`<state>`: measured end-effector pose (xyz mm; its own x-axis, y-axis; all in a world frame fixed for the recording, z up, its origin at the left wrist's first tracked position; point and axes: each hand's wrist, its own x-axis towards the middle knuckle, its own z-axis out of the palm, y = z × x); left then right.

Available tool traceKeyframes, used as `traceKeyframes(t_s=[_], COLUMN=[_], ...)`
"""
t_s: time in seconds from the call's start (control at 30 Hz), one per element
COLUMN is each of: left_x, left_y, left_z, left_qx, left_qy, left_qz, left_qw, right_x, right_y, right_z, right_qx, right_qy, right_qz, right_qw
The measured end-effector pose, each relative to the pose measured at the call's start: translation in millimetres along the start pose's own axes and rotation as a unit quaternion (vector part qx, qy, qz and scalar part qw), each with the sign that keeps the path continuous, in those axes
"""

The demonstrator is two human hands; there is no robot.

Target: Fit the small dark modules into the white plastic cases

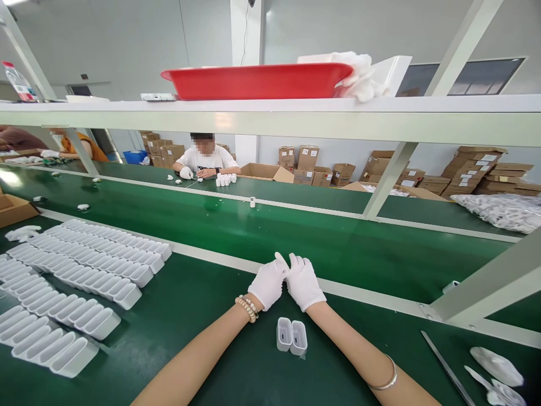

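My left hand (269, 283) and my right hand (303, 283), both in white gloves, meet over the near pale rail in front of the conveyor belt. Their fingers are bent and drawn together at the tips. Anything held between them is hidden by the gloves. Just below, between my forearms, two small white open-topped plastic housings (284, 335) stand side by side on the green bench. To the left, long rows of similar white housings (127, 295) are lined up, open sides up.
The green belt (203, 220) carries a small white piece (252, 202). A metal strip (447, 366) and crumpled white items lie at right. Slanted posts hold an overhead shelf bearing a red tray (257, 82). Across the belt a co-worker (207, 158) works; cardboard boxes (307, 158) are stacked behind.
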<state>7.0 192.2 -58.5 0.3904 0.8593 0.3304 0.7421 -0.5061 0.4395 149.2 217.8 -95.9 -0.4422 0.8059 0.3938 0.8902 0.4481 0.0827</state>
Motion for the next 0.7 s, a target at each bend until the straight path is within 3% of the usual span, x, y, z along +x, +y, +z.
traceKeyframes(t_s=[0.17, 0.4, 0.57, 0.7], left_x=[-1.9, 0.2, 2.0, 3.4], left_y=[0.3, -3.0, -4.8, -8.6], left_z=[-1.0, 0.3, -0.6, -1.1], left_qx=[-0.007, -0.034, -0.071, -0.097], left_qy=[-0.006, 0.029, 0.054, 0.068], left_qz=[0.017, -0.021, -0.039, -0.048], left_qw=[1.000, 0.999, 0.995, 0.992], right_x=[0.1, 2.6, 1.7, 1.3], right_y=[-2.4, -1.3, 1.6, -1.4], right_z=[-2.8, -3.9, -1.8, -0.2], right_qx=[0.000, 0.057, 0.179, 0.327], right_qy=[-0.007, 0.000, 0.011, 0.017], right_qz=[0.003, 0.023, 0.050, 0.064], right_qw=[1.000, 0.998, 0.982, 0.943])
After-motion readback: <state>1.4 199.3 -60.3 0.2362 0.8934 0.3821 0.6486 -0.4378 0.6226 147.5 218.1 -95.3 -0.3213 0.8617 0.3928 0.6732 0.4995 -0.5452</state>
